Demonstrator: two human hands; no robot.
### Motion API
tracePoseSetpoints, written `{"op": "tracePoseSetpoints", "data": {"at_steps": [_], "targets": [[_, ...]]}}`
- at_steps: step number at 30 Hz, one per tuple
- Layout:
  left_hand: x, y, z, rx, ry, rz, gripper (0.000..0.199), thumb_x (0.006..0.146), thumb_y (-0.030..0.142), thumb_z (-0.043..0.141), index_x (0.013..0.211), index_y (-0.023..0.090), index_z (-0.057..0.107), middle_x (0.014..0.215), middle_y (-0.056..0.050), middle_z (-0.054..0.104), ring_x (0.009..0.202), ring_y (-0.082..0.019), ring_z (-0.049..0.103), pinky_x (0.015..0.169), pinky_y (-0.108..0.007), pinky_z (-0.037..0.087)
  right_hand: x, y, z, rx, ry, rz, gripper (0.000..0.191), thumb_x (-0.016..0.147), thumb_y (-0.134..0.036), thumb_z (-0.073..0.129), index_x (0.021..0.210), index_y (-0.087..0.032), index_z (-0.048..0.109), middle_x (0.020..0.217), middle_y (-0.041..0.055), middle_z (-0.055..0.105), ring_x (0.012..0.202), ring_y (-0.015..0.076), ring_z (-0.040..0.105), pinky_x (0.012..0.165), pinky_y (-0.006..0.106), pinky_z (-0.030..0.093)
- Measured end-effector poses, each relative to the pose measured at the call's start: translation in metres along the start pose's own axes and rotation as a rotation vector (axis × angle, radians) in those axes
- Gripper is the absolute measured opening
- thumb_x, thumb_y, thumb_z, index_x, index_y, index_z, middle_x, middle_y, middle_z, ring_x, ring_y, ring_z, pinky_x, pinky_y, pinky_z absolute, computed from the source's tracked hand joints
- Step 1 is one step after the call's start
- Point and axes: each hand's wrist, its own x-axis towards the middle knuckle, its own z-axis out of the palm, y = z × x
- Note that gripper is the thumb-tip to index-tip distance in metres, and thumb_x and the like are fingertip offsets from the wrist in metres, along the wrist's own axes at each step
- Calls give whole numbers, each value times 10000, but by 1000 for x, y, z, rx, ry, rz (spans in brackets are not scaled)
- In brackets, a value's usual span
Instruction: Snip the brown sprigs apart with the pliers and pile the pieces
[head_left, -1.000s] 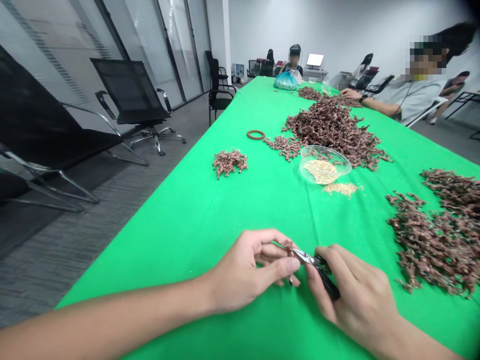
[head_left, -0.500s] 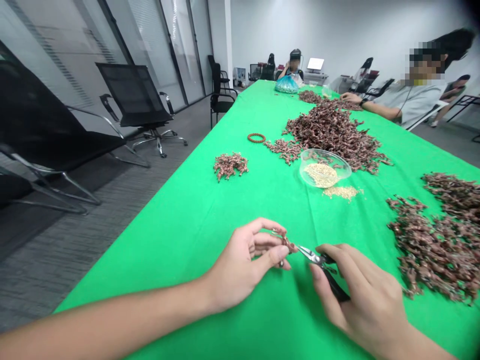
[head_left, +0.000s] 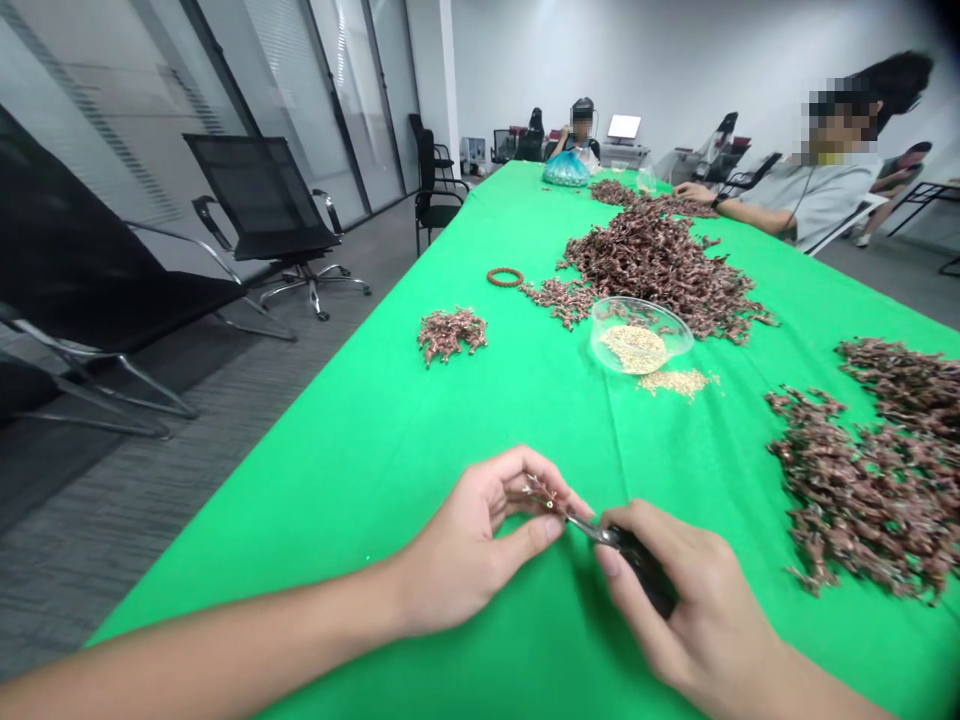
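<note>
My left hand (head_left: 480,545) is closed, pinching a small reddish-brown beaded piece (head_left: 550,496) between thumb and fingers. Thin pale ends and a tiny ring show on that piece; the fingers cover part of it. In my right hand (head_left: 705,600) is a pair of pliers (head_left: 600,533) with black handles, gripped between thumb and fingers. Their silver jaws point left and reach the piece at my left fingertips; whether they clamp it I cannot tell. Both hands are above the green cloth (head_left: 360,470), near its front.
A clear bowl (head_left: 679,342) holds tiny gold pieces, with more spilled beside it (head_left: 675,383). Brown pieces form a small heap (head_left: 452,335), a big heap (head_left: 660,260) and a right-hand heap (head_left: 862,500). A brown ring (head_left: 505,277) lies farther back. A co-worker (head_left: 832,200) sits at right.
My right hand and the pliers have moved left, bringing the jaws to the piece. The piece has turned in my left fingers. The view has shifted slightly.
</note>
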Motion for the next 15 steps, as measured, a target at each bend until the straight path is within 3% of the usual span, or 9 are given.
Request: {"op": "tracePoseSetpoints", "data": {"at_steps": [7,15], "targets": [[-1,3,-1,-24,-28,-27,175,919,212,639,1078,155,590,1209,-120,696,1110,-217,641,1009,-387,457,-1,0,1,-31,10,22,46,943,-225,513,954,-195,545,724,-7,576,582,120,540,533,254,388],[-3,1,3,72,42,-25,122,948,258,606,1024,164,586,1157,-94,718,1108,-206,648,1008,-372,464,-1,2,-8,75,-72,89,93,951,-261,506,893,-202,549,674,-29,556,542,104,508,529,257,377]]}}
